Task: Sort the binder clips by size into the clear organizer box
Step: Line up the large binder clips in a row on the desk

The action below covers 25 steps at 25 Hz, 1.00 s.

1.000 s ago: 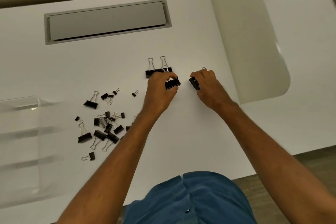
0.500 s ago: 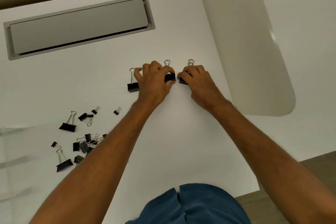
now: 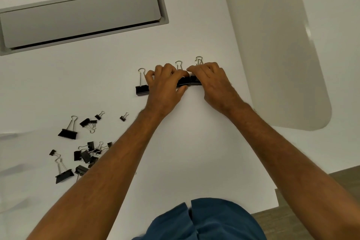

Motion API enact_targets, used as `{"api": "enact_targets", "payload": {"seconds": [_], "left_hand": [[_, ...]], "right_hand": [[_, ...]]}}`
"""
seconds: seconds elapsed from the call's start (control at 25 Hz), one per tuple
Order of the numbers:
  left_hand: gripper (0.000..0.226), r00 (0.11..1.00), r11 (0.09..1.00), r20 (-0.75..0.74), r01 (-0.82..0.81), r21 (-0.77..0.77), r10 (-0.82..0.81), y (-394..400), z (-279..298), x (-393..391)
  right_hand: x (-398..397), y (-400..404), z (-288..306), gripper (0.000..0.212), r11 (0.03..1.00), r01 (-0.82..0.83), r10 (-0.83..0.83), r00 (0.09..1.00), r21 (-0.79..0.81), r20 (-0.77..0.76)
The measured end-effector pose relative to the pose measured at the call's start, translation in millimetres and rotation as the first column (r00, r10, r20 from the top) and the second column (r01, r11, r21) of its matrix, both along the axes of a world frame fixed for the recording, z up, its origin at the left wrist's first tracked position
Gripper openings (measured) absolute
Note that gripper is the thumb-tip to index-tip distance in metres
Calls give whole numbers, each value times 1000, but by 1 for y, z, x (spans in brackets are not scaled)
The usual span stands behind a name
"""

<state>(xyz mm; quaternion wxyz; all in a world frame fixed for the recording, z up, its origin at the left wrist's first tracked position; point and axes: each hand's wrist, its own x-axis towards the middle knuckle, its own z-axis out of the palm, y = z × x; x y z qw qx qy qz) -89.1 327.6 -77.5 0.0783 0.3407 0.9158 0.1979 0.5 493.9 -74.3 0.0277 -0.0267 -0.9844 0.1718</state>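
Several large black binder clips stand in a row on the white desk, silver handles pointing away from me. The leftmost large clip stands free of my hands. My left hand covers the middle of the row and pinches a large clip between thumb and fingers. My right hand grips the end clip, which touches the left hand's clip. A loose pile of mixed clips lies at lower left. The clear organizer box shows only faintly at the left edge.
A grey cable hatch is set into the desk at the back. A beige divider panel rises along the desk's right side. Two small clips lie between the row and the pile. The desk's front edge is near my body.
Both hands have brought their large clips down from mid-air and together into the row, so the two clips now touch. The camera has tilted and moved closer.
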Motion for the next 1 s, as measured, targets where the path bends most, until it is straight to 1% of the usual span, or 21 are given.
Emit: {"api": "enact_targets", "payload": {"seconds": [0.08,0.16,0.24,0.4,0.56,0.68,0.84,1.0], "left_hand": [[31,1000,1000,-2,20,9,-20,-1,-1,-1],[30,1000,999,13,28,20,-29,-1,-1,-2],[29,999,999,33,35,37,-36,-2,-1,-3],[28,998,996,46,43,75,-47,-2,-4,-3],[29,997,996,70,39,80,-45,-2,-4,-4],[29,995,996,89,34,88,-42,-1,-3,-4],[29,992,993,122,27,114,-41,-2,-3,-4],[31,981,991,186,20,133,-45,-4,-3,-7]], "right_hand": [[5,2,1,69,996,72,-75,996,-53,-55],[11,10,1,64,978,188,-196,976,-88,-94],[19,19,-1,63,964,253,-260,962,-82,-87],[31,24,-3,60,970,230,-233,972,-82,-29],[33,20,2,58,958,234,-232,972,-168,33],[32,18,1,55,955,217,-214,976,-204,35],[27,18,-10,43,969,178,-178,984,-173,15],[22,22,-14,33,967,182,-182,983,-177,17]]}}
